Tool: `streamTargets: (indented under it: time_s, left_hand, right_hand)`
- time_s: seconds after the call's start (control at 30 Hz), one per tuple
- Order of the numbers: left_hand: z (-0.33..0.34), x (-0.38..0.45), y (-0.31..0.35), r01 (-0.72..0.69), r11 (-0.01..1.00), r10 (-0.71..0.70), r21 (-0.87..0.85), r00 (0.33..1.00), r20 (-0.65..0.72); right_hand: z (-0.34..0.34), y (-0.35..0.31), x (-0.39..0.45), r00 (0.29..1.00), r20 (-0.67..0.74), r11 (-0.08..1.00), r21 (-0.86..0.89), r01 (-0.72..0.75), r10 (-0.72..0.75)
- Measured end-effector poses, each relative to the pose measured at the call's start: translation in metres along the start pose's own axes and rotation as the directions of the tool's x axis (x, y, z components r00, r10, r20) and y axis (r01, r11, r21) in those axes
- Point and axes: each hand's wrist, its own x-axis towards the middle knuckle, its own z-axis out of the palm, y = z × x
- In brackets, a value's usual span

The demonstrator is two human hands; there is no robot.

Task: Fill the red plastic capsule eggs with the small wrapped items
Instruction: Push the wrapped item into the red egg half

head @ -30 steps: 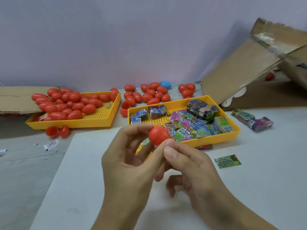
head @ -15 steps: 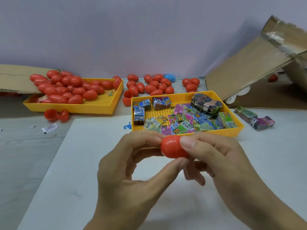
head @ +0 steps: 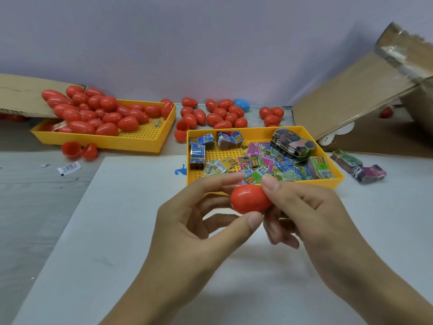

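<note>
Yellow tray just beyond hands

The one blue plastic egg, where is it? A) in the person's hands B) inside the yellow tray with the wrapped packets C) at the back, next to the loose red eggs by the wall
C: the blue plastic egg lies at the back among the loose red plastic eggs near the wall, outside both trays.
</note>
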Motion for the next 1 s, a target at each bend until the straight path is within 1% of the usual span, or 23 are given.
streamTargets:
  time_s: [0.1,0.17,0.2,0.27,0.37,0.43,0.57,0.63,0.77,0.87,1.0]
  left_hand:
    - [0.001,0.003,0.001,0.188,0.979,-0.191,-0.083,0.981,-0.031]
    - [0.003,0.005,0.001,0.338,0.928,-0.343,-0.157,0.939,-0.010]
    - [0.003,0.006,0.000,0.380,0.908,-0.386,-0.175,0.922,-0.003]
    - [0.002,0.006,-0.002,0.382,0.902,-0.393,-0.202,0.919,-0.016]
    - [0.000,0.006,-0.007,0.319,0.926,-0.340,-0.204,0.938,-0.073]
    - [-0.003,0.007,-0.009,0.278,0.945,-0.295,-0.174,0.952,-0.084]
    - [-0.005,0.007,-0.009,0.225,0.960,-0.235,-0.166,0.971,-0.047]
    - [-0.005,0.006,-0.010,0.216,0.962,-0.223,-0.168,0.974,-0.024]
    - [-0.003,0.006,-0.009,0.206,0.957,-0.209,-0.204,0.978,0.010]
    - [-0.002,0.009,-0.007,0.257,0.934,-0.271,-0.249,0.962,-0.021]
    - [-0.001,0.012,-0.002,0.397,0.886,-0.413,-0.241,0.911,-0.018]
  right_hand:
    - [-0.001,0.004,0.001,1.000,0.000,1.000,-0.023,0.003,-0.003]
    - [0.000,0.005,0.000,1.000,0.011,0.999,-0.042,0.012,-0.011]
    - [0.000,0.005,-0.001,1.000,0.014,0.999,-0.042,0.018,-0.018]
    - [0.001,0.005,-0.001,1.000,0.022,0.999,-0.026,0.019,-0.018]
    - [0.000,0.007,-0.001,1.000,0.022,1.000,0.014,0.015,-0.015]
    - [-0.001,0.006,0.000,1.000,0.016,0.999,0.035,0.000,-0.001]
    - [-0.002,0.003,0.002,0.997,-0.034,0.990,0.126,-0.068,0.073]
    - [-0.002,0.001,0.003,0.994,-0.045,0.988,0.122,-0.091,0.097]
    - [-0.004,0.001,0.001,0.997,-0.050,0.992,0.111,-0.056,0.061]
    - [-0.005,0.001,0.000,0.999,-0.042,0.996,0.092,-0.015,0.019]
    - [-0.005,0.002,-0.001,1.000,-0.008,0.999,0.027,0.022,-0.022]
